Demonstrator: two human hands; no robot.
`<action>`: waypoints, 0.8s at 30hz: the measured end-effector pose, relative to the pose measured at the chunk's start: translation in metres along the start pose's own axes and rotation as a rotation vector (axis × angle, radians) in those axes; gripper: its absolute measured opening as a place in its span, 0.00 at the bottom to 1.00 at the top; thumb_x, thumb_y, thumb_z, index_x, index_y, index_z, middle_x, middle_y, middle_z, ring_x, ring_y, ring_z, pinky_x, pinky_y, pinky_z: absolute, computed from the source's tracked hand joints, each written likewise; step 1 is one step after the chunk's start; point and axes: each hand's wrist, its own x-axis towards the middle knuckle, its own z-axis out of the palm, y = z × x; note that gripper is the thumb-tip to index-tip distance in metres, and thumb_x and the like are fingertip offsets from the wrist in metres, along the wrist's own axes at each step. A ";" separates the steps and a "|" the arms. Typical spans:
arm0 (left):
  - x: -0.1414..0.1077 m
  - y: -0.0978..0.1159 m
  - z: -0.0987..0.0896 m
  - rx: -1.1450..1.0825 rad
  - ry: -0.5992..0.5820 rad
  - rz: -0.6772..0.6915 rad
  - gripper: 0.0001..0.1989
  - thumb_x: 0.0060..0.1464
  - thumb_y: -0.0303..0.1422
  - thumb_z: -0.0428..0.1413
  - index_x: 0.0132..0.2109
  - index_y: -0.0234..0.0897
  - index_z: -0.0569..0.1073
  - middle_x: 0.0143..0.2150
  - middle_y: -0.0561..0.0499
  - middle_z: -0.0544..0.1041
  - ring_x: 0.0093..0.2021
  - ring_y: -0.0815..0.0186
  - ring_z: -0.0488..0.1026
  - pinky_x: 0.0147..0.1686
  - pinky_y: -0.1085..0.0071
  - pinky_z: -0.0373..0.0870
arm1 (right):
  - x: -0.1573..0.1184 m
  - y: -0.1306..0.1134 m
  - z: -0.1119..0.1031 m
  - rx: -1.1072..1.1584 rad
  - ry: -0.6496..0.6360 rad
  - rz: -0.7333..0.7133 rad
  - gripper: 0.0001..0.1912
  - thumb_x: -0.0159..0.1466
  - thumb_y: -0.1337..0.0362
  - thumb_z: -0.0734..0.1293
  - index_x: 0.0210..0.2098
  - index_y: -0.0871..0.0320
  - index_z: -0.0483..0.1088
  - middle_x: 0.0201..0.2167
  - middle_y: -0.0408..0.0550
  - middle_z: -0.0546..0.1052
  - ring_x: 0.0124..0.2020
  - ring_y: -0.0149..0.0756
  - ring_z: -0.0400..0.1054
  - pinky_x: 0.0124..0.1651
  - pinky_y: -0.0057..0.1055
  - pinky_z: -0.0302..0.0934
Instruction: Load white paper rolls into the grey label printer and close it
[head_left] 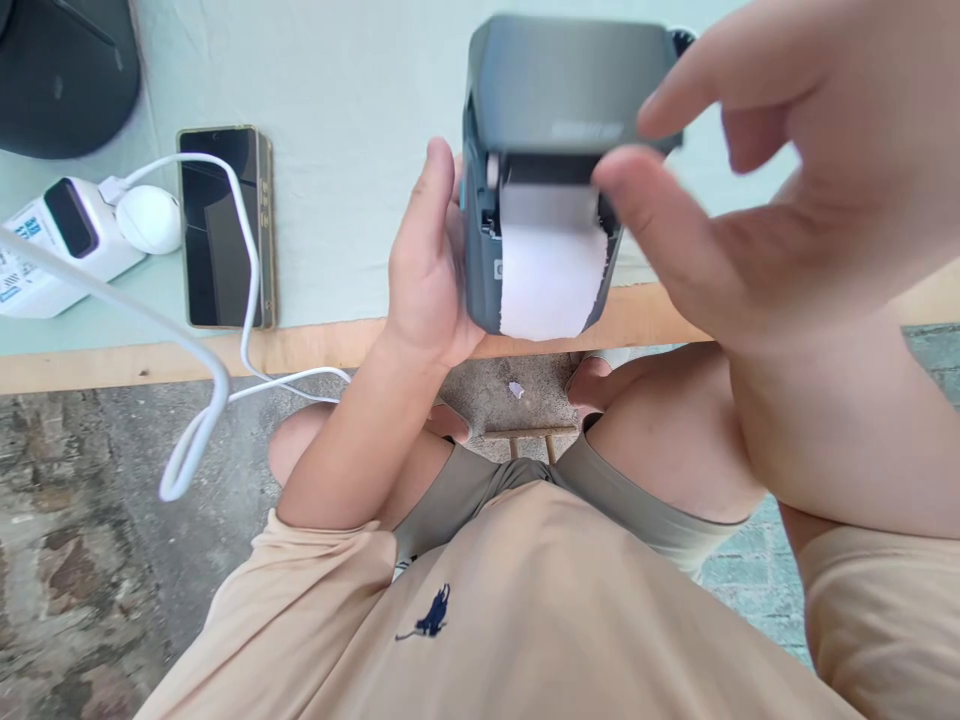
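Note:
A dark grey portable label printer point(480, 270) is held over the table's front edge. A strip of white paper point(551, 275) hangs out of its front. The printer's lid point(570, 80) is raised and blurred, with a dark gap beneath its front edge. My left hand point(429, 270) is closed round the printer's left side, thumb pointing up. At the lid's right front corner is my right hand point(750, 170), its index fingertip on top and its thumb just below the edge. The lid's edge lies between these two fingers, and the other fingers are partly hidden.
A smartphone point(219, 230) lies at the left on the pale cloth. Beside it is a white power strip point(90, 240) with a plugged-in adapter point(148, 218). A white cable point(251, 250) loops over the wooden table edge point(322, 345). A black container point(67, 80) stands at upper left.

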 end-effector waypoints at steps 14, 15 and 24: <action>-0.011 0.002 0.009 -0.182 0.023 0.015 0.12 0.56 0.36 0.43 0.40 0.37 0.67 0.33 0.51 0.69 0.38 0.70 0.71 0.34 0.76 0.65 | 0.024 -0.030 -0.006 -0.171 -0.323 0.139 0.14 0.58 0.59 0.53 0.39 0.53 0.64 0.32 0.43 0.68 0.43 0.38 0.62 0.44 0.38 0.55; -0.011 0.002 0.009 -0.183 0.021 0.022 0.12 0.56 0.35 0.42 0.41 0.36 0.67 0.34 0.51 0.70 0.38 0.70 0.71 0.33 0.77 0.65 | 0.026 -0.033 -0.006 -0.193 -0.394 0.160 0.14 0.58 0.58 0.53 0.39 0.52 0.64 0.31 0.43 0.68 0.44 0.40 0.61 0.43 0.39 0.55; -0.009 0.002 0.013 -0.147 0.037 0.038 0.13 0.57 0.32 0.40 0.39 0.34 0.67 0.35 0.50 0.70 0.40 0.70 0.71 0.24 0.82 0.59 | 0.027 -0.033 -0.012 -0.286 -0.590 0.203 0.19 0.57 0.49 0.51 0.43 0.48 0.60 0.27 0.50 0.62 0.43 0.46 0.60 0.38 0.43 0.56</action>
